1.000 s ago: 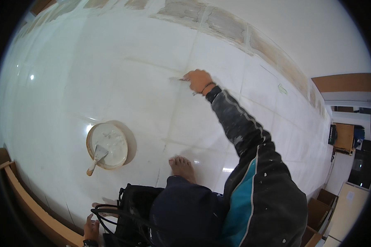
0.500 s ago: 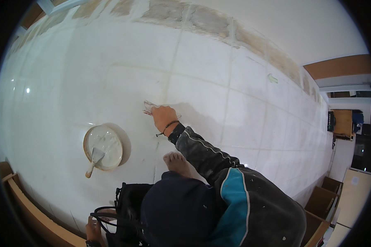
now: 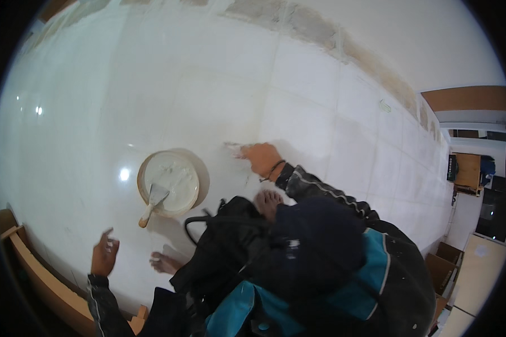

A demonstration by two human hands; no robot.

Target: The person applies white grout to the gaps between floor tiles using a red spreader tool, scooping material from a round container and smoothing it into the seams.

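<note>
My right hand (image 3: 261,158) is low over the white tiled floor (image 3: 219,106), its fingers closed on a small crumpled see-through piece (image 3: 233,148) with reddish marks. Motion blurs the piece, so its kind is unclear. To the left stands a round shallow basin (image 3: 195,194) of white paste (image 3: 177,174). A putty knife (image 3: 158,194) leans in it, blade in the paste and handle over the near rim. My left hand (image 3: 104,254) is raised at the lower left, fingers apart and holding nothing. The basin is the nearest thing to it.
My bare feet (image 3: 269,203) are on the floor near the basin and right hand. A dark bag (image 3: 225,236) hangs before my body. A wooden edge (image 3: 45,286) runs along the lower left. Cardboard boxes (image 3: 441,272) stand at right; a pale green scrap (image 3: 384,105) lies far right.
My left hand has come forward from beside the bag toward the basin. The view has shifted, so basin and right hand appear further right. The right hand still grips the see-through piece.
</note>
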